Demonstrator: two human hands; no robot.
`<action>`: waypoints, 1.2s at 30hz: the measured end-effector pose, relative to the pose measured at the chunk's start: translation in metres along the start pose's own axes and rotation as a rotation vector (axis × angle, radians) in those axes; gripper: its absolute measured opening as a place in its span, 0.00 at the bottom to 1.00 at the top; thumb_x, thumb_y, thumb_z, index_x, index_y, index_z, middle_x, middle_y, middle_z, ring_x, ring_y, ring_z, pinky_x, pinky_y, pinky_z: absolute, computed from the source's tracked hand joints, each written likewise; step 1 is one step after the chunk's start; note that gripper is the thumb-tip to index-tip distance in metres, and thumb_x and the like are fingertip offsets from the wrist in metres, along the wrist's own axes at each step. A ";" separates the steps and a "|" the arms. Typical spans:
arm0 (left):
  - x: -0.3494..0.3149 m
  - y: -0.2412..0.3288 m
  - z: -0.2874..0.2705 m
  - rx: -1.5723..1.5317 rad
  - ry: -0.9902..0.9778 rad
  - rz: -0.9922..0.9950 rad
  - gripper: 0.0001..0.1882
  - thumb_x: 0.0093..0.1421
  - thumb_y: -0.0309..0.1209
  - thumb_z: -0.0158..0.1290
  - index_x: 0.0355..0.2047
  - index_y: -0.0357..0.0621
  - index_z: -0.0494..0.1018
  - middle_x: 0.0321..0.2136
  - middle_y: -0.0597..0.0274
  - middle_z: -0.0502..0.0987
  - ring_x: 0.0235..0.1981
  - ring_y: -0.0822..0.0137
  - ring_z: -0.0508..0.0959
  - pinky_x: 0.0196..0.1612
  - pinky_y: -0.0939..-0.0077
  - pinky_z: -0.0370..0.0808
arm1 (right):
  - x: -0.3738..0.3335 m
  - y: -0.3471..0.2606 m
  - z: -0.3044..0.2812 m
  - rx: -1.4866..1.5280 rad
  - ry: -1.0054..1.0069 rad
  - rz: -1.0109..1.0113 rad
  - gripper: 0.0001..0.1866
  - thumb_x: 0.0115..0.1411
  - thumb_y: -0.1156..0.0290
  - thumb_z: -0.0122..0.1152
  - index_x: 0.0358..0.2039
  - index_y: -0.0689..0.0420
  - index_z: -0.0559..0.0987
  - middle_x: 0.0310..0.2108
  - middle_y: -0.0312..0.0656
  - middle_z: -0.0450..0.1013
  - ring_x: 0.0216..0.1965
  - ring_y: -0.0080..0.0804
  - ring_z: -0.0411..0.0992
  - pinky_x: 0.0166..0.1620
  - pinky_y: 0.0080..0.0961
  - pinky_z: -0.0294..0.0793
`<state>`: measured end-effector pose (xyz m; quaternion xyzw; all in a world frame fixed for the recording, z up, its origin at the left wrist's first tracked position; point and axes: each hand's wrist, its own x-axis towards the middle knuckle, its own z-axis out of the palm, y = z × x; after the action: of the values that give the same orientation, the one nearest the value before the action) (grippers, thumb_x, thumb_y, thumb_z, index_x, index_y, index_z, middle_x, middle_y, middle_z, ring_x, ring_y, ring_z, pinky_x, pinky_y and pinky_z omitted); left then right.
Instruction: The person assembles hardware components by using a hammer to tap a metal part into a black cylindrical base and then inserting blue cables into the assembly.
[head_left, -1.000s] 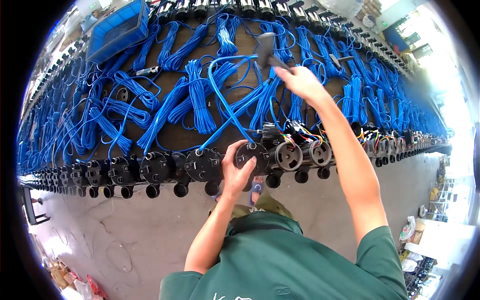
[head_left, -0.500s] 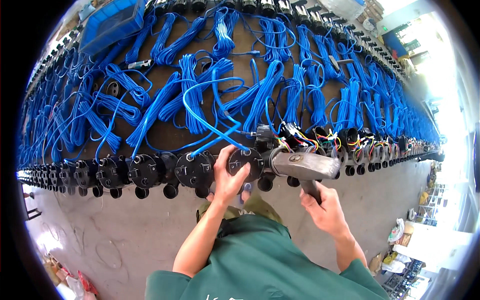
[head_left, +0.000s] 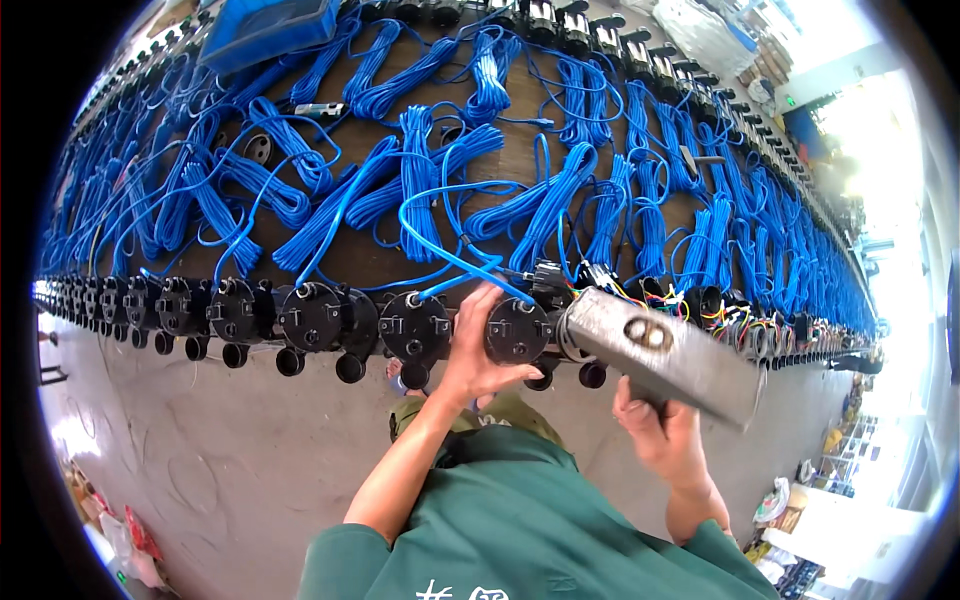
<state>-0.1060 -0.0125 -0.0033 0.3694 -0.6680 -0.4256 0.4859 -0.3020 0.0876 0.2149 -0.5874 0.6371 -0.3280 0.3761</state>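
My right hand is closed round the short handle of a heavy steel hammer. The hammer's big block head is raised close to the camera and hides part of the row behind it. Against the left side of a round black motor housing, my left hand curls its fingers at the upper edge. Its thumb reaches along the housing's underside. A blue cable enters the top of this housing. Just left of my left hand sits a similar black housing, also with a blue cable.
Several black housings run left along the bench edge; to the right, open units show coloured wires. Bundled blue cables cover the brown bench top. A blue crate stands far left. Another hammer lies far right among the cables.
The hammer head has come up nearer the camera and to the right, tilting down at its right end. My left thumb has slid off the housing's face to below it. The whole view has shifted slightly.
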 end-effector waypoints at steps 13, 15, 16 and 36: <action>0.005 0.001 -0.001 0.129 0.087 0.055 0.50 0.30 0.44 0.80 0.55 0.44 0.72 0.51 0.55 0.76 0.55 0.49 0.75 0.60 0.53 0.68 | 0.009 -0.029 0.000 0.216 0.031 0.102 0.17 0.72 0.61 0.59 0.30 0.59 0.73 0.20 0.32 0.65 0.22 0.18 0.61 0.26 0.21 0.59; 0.005 0.003 0.000 0.110 0.074 0.040 0.49 0.31 0.44 0.80 0.55 0.44 0.72 0.51 0.55 0.76 0.55 0.49 0.75 0.60 0.53 0.68 | 0.001 0.017 0.012 -0.004 0.164 0.033 0.19 0.71 0.59 0.61 0.36 0.66 0.77 0.23 0.43 0.74 0.23 0.33 0.70 0.28 0.32 0.69; 0.008 0.004 0.002 0.097 0.073 0.038 0.49 0.31 0.44 0.80 0.55 0.44 0.72 0.51 0.55 0.76 0.55 0.48 0.75 0.60 0.54 0.68 | 0.002 0.037 0.022 -0.140 0.191 0.047 0.20 0.71 0.58 0.61 0.36 0.66 0.77 0.22 0.44 0.73 0.23 0.33 0.70 0.29 0.33 0.69; -0.002 -0.002 0.000 0.115 0.102 -0.004 0.49 0.30 0.45 0.79 0.55 0.46 0.72 0.51 0.56 0.77 0.55 0.50 0.76 0.63 0.53 0.65 | 0.028 -0.025 0.037 -0.039 -0.160 0.262 0.19 0.73 0.57 0.58 0.43 0.63 0.81 0.23 0.43 0.75 0.25 0.29 0.71 0.33 0.32 0.72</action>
<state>-0.1052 -0.0112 -0.0055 0.4193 -0.6650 -0.3682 0.4964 -0.2580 0.0585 0.2147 -0.5308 0.6826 -0.2159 0.4536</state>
